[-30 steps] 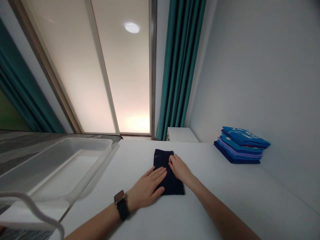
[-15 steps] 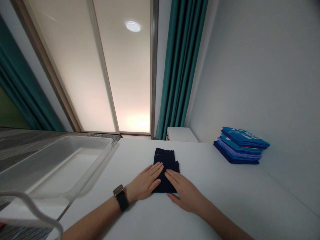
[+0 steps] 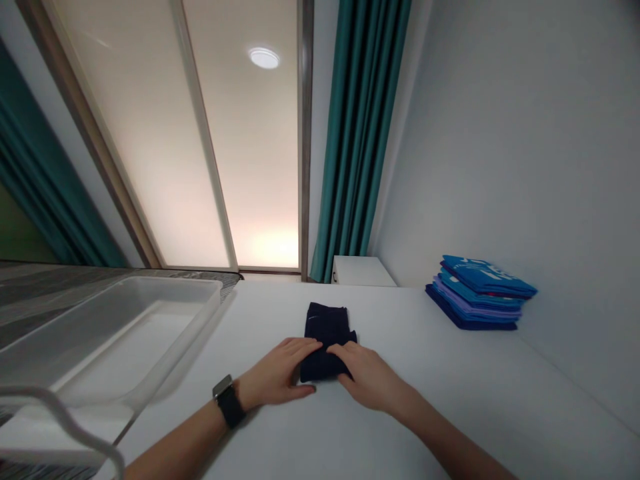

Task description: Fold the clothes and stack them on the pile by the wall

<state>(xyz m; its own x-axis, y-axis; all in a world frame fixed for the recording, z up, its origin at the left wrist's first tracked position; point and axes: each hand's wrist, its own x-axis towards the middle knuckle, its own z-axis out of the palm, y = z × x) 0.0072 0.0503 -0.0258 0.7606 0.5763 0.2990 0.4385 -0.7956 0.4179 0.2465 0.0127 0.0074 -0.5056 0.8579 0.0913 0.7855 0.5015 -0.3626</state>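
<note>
A small folded dark navy garment [image 3: 327,325], possibly trousers, lies on the white table [image 3: 415,413] in front of me. My left hand [image 3: 283,373] rests on its left side with the fingers over the cloth. Its thumb is stretched apart, just off the near edge. On the other side, my right hand [image 3: 373,379] touches the garment with bent fingertips, its thumb by the near right corner. Part of the cloth is hidden under both hands. A dark-strapped watch [image 3: 229,401] sits on my left wrist.
A stack of folded blue and purple clothes [image 3: 477,293] stands at the right by the wall. At the left is a translucent plastic bin [image 3: 200,320], with a pale curved bar [image 3: 65,417] in front. A white cabinet [image 3: 363,270] stands beyond the table's far edge.
Both hands have shifted from lying flat on the garment to having bent fingers on it, with thumbs near its front edge. The garment's near part looks slightly rumpled.
</note>
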